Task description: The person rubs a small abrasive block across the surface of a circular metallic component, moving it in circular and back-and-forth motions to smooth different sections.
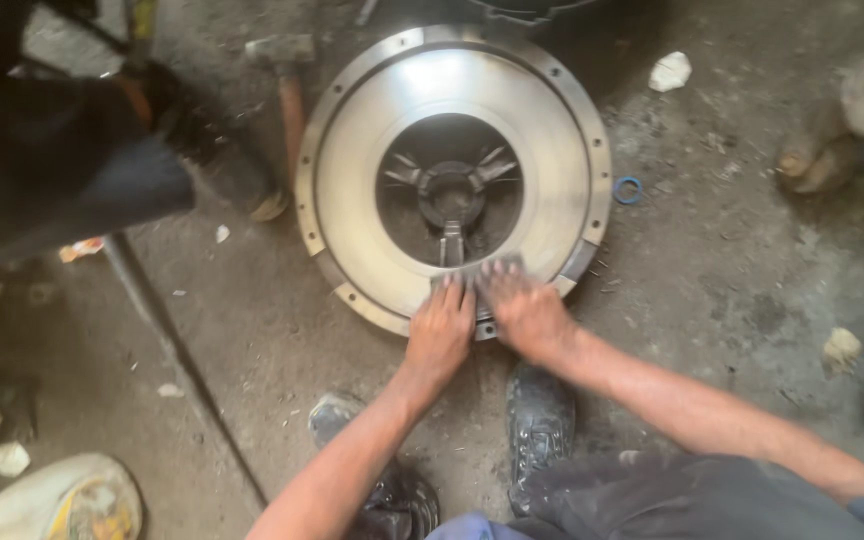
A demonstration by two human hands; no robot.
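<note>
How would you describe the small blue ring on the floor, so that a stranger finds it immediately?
Start at the large round metal disc lying flat on the dirty floor. Look just beyond its right rim, apart from it: the small blue ring lies there. It is the only blue thing among grey dust and white scraps.

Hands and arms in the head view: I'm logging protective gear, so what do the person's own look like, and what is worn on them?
Both the left hand and right hand are bare, without gloves, and look smudged with grime. Both forearms are bare too; no sleeves, watch or rings are visible.
</note>
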